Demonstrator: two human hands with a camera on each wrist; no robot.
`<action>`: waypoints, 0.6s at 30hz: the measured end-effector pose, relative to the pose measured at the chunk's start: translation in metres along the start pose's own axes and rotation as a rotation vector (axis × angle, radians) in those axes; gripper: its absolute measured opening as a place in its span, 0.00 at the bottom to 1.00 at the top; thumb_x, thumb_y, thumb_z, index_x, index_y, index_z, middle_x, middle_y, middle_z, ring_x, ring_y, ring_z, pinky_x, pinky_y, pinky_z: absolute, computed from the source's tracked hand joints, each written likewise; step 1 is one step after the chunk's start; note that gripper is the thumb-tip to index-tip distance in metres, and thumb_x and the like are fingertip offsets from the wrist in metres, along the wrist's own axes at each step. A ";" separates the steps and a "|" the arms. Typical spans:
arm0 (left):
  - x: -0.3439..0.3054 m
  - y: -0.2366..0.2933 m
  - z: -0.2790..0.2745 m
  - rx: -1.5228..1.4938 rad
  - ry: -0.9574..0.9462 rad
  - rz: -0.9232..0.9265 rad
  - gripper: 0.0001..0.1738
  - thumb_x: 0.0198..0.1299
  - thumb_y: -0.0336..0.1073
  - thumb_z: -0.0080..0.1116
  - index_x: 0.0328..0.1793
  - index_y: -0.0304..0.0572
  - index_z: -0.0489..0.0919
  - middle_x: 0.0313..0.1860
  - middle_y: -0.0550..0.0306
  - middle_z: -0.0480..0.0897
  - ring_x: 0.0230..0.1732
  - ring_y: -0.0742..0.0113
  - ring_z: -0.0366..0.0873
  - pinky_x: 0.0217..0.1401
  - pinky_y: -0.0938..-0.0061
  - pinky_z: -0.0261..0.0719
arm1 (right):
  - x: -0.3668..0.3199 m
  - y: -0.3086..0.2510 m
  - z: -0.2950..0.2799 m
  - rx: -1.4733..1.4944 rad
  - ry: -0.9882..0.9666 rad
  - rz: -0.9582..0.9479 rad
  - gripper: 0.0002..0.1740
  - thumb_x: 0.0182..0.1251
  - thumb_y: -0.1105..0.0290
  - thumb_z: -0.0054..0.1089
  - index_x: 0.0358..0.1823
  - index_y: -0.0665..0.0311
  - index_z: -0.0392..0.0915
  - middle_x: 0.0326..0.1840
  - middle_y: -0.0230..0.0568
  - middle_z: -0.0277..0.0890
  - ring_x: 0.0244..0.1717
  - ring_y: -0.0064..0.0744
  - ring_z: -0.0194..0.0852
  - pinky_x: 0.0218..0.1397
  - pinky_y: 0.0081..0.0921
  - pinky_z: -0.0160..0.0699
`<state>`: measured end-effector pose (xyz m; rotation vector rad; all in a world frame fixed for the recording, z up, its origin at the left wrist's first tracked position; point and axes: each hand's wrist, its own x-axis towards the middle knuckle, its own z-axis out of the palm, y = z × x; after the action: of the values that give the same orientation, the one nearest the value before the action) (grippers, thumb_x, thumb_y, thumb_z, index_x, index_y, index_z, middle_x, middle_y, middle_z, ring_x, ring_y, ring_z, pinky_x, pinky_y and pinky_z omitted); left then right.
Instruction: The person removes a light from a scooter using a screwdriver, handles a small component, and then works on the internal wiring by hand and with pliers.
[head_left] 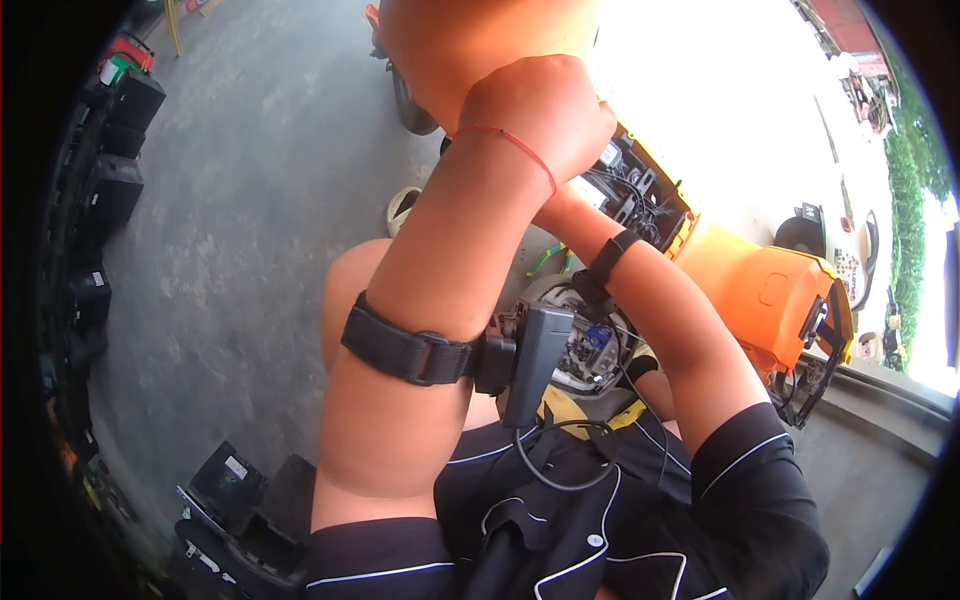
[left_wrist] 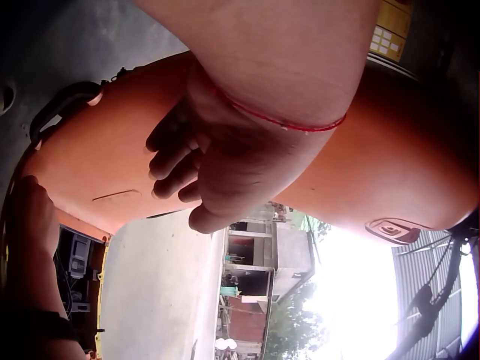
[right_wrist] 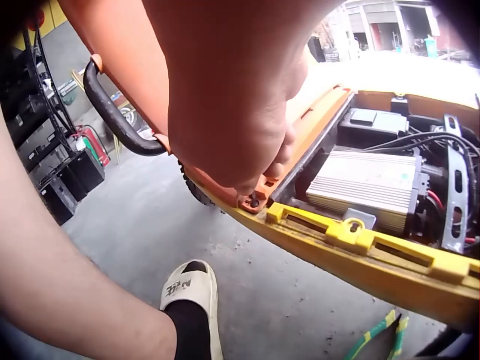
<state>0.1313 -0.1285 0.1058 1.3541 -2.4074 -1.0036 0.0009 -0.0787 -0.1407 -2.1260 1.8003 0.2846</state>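
My left hand (head_left: 540,110), with a red string round the wrist, lies against a big orange shell (head_left: 430,45). In the left wrist view its fingers (left_wrist: 169,165) are loosely bent beside the smooth orange surface. Most of my right hand (right_wrist: 229,112) is behind the left forearm in the head view. In the right wrist view its fingers (right_wrist: 283,150) are curled, with the tips right at a corner lug (right_wrist: 253,202) of the orange part, beside the yellow frame (right_wrist: 356,236). What lies between those fingertips is hidden.
Inside the yellow frame sit a finned metal box (right_wrist: 364,184) and cables. Green-handled pliers (right_wrist: 379,337) lie on the floor near a slipper (right_wrist: 191,281). A round housing with wiring (head_left: 590,350) is between the legs. Black boxes (head_left: 110,190) line the left side.
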 end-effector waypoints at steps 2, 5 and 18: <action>-0.001 -0.002 -0.002 -0.015 0.005 -0.006 0.28 0.63 0.48 0.60 0.62 0.37 0.84 0.57 0.37 0.86 0.59 0.47 0.84 0.67 0.61 0.79 | 0.001 0.008 -0.002 -0.017 -0.009 0.002 0.11 0.65 0.68 0.55 0.38 0.63 0.86 0.34 0.52 0.87 0.36 0.48 0.89 0.40 0.43 0.86; -0.003 -0.001 -0.007 -0.019 0.007 -0.017 0.27 0.63 0.48 0.60 0.61 0.37 0.84 0.56 0.37 0.86 0.58 0.46 0.84 0.66 0.61 0.79 | 0.012 0.004 0.000 -0.034 -0.014 0.000 0.11 0.66 0.68 0.54 0.39 0.62 0.86 0.35 0.52 0.87 0.36 0.47 0.89 0.40 0.43 0.86; 0.000 -0.009 -0.010 -0.036 0.066 0.021 0.26 0.62 0.48 0.62 0.59 0.35 0.85 0.48 0.35 0.87 0.52 0.44 0.86 0.62 0.60 0.81 | 0.003 0.009 0.012 -0.091 -0.010 0.003 0.12 0.68 0.65 0.54 0.44 0.58 0.86 0.37 0.50 0.87 0.36 0.45 0.89 0.38 0.43 0.86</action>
<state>0.1421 -0.1356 0.1074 1.3259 -2.3391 -0.9763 -0.0062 -0.0782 -0.1539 -2.1797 1.8172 0.3836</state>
